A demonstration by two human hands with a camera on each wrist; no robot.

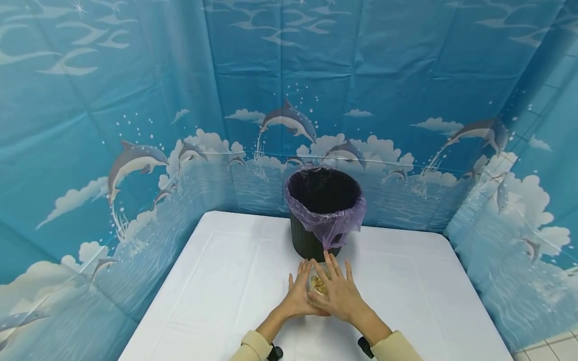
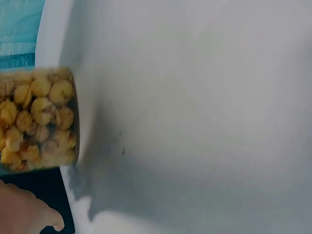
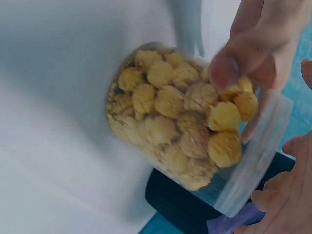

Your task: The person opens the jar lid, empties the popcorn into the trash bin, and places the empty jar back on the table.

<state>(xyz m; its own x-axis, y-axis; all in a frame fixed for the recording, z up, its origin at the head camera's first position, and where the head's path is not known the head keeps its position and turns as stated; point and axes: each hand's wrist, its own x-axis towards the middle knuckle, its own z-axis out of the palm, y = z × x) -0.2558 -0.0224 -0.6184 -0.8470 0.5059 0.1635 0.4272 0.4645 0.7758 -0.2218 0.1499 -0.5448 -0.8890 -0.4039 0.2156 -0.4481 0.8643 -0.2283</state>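
Observation:
A clear plastic jar of popcorn (image 1: 318,285) with a translucent lid (image 3: 253,156) is between both hands, in front of the bin. On its left side my left hand (image 1: 298,298) holds the jar, its thumb (image 3: 226,68) against the near side in the right wrist view. Spread, mostly straight fingers of my right hand (image 1: 339,296) reach over the top and right of the jar in the head view. Golden popcorn (image 2: 36,117) shows through the wall in the left wrist view, where only part of a hand appears low at the left.
Just beyond the hands stands a dark bin (image 1: 302,235) with a purple bag (image 1: 347,220) folded over its rim. White cloth covers the table (image 1: 217,281). Blue dolphin-print curtains (image 1: 253,65) surround the table's back and sides.

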